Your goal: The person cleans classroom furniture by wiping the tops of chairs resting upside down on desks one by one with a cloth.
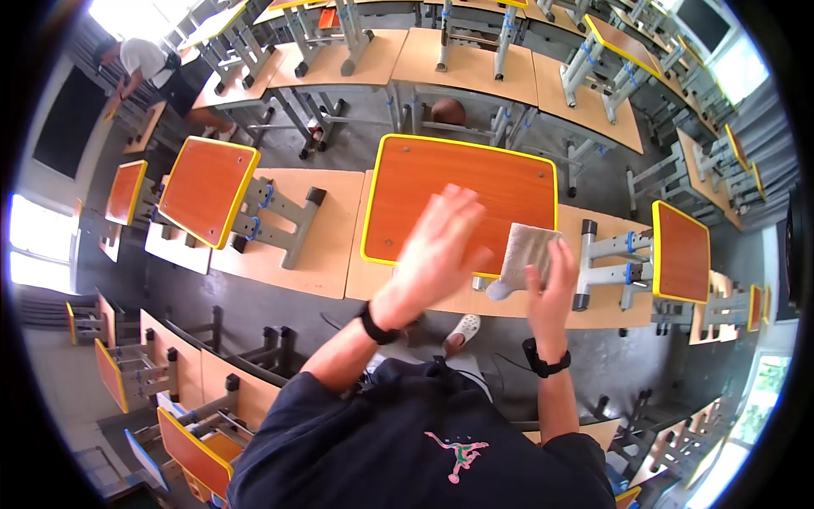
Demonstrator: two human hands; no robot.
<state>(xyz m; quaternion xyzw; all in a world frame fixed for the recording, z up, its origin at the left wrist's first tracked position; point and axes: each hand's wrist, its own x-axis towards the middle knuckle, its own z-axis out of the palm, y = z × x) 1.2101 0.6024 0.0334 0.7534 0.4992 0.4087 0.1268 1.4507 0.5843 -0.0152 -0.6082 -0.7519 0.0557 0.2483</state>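
Observation:
My left hand is over the orange-brown seat top with a yellow edge, its fingers stretched out and slightly blurred, holding nothing. Whether it touches the surface I cannot tell. Gripped in my right hand is a grey cloth, which hangs over the front right corner of that seat top. The seat top rests on a light wood desk, and its legs are hidden from view.
Upturned chairs with grey legs lie on the same desk row, one at the left and one at the right. Further desk rows stand ahead. A brown ball sits beneath one. Another person bends at the far left.

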